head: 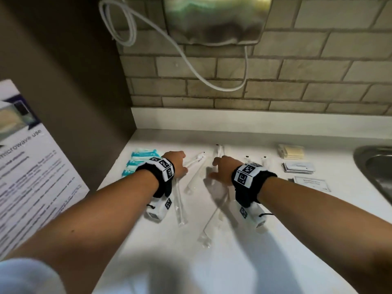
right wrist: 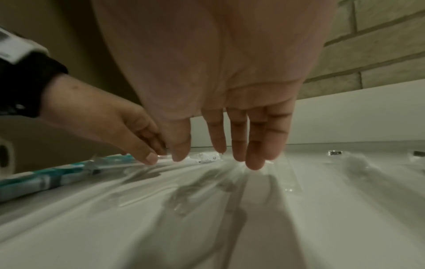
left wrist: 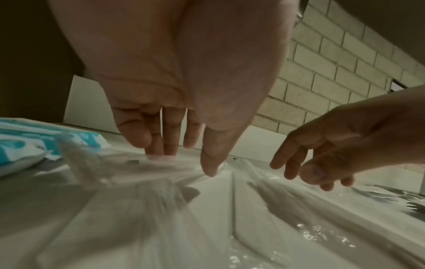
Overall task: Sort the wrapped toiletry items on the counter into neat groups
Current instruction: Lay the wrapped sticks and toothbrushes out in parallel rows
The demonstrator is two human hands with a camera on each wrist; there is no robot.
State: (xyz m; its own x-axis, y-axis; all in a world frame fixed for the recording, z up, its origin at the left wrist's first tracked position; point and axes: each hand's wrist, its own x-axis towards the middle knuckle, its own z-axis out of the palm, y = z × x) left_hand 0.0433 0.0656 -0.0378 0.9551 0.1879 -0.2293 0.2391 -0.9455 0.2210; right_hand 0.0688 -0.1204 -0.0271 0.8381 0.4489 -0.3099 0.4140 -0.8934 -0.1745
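Several clear-wrapped toothbrushes (head: 194,162) lie loosely across the middle of the white counter (head: 244,262), some angled towards me. My left hand (head: 180,164) reaches down onto them; its fingertips (left wrist: 161,152) and thumb touch the clear wrap (left wrist: 174,183). My right hand (head: 214,168) is just to its right, with its straight fingers (right wrist: 253,162) touching another clear wrapper (right wrist: 280,174). Neither hand lifts anything. Blue-and-white packets (head: 139,163) lie in a row left of my left hand.
At the back right are a stack of cream packets (head: 291,151), white sachets (head: 298,167) and a printed card (head: 311,183). A steel sink (head: 375,166) bounds the right side. A brown wall and a notice (head: 31,170) close the left. A white cable (head: 191,66) hangs on the brick wall.
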